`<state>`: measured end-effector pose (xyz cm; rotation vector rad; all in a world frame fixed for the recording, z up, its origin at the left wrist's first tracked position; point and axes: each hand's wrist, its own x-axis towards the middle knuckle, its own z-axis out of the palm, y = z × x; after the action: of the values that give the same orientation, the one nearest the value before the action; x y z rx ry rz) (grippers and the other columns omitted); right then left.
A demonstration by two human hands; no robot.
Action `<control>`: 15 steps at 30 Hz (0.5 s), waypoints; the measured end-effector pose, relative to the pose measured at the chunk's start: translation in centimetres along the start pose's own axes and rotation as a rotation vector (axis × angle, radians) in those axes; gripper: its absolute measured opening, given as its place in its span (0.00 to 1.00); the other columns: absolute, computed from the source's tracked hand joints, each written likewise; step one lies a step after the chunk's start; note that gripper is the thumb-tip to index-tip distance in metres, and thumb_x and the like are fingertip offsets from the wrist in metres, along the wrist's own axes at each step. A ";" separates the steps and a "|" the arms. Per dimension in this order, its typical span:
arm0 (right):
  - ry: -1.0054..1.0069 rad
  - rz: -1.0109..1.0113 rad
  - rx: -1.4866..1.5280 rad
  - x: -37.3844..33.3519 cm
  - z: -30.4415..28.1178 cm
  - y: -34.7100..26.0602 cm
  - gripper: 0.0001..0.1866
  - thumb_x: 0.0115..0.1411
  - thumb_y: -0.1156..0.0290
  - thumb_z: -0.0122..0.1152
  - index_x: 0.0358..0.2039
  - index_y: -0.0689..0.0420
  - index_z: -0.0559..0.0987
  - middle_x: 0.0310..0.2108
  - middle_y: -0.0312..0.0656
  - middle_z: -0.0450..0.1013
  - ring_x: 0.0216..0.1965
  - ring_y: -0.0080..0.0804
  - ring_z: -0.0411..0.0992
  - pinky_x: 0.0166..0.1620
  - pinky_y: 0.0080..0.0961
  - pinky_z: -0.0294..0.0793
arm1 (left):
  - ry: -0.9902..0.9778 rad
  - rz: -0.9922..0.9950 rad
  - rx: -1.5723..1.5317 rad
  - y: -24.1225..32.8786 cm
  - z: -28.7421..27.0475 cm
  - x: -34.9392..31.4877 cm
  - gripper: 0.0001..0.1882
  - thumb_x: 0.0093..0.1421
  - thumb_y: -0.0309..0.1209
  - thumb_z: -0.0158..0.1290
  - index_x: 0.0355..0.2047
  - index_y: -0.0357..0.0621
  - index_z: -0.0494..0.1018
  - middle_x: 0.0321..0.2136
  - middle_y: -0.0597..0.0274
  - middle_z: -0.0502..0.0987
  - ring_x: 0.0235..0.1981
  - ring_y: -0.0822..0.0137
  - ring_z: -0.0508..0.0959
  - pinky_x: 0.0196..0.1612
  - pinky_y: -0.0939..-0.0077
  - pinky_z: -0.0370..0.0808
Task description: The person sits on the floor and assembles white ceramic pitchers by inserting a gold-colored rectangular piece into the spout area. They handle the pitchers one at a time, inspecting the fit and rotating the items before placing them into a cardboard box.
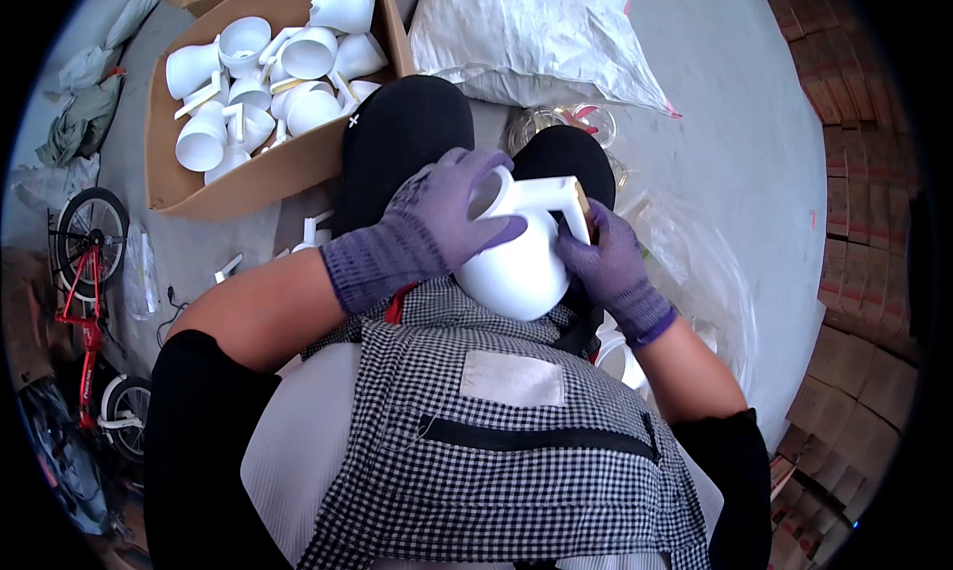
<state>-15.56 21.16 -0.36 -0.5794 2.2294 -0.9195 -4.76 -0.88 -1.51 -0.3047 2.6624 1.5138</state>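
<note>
Above my lap I hold a white plastic pot body (516, 267) with an angled handle that carries a tan or gold strip on its outer side. My left hand (447, 208), in a purple-grey glove, wraps round the pot's rim and side, thumb across the front. The gloved right hand (611, 257) grips the end of the handle, its fingers curled about it. Beyond my left knee stands a cardboard box (253, 185) filled with similar white pots (309, 53), several with handles showing.
A large white sack (526, 39) lies ahead, with clear round parts (596, 123) near my right knee. Clear plastic sheeting (690, 272) spreads at right. Stacked cartons (864, 242) line the right side. A red bicycle (89, 342) is at left, and small white pieces (228, 267) lie nearby.
</note>
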 end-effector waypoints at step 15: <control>-1.002 0.258 0.345 -0.6 -4.8 -2.6 0.15 0.57 0.66 0.69 0.42 0.60 0.81 0.24 0.37 0.77 0.23 0.23 0.77 0.30 0.20 0.78 | -0.240 0.610 -0.049 -1.0 -3.2 2.0 0.43 0.42 0.48 0.68 0.55 0.39 0.68 0.47 0.48 0.69 0.50 0.49 0.72 0.57 0.57 0.69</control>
<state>-18.11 21.99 4.43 -0.4318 1.1784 -0.6397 -6.35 -4.34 -1.01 0.7067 2.6451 1.6112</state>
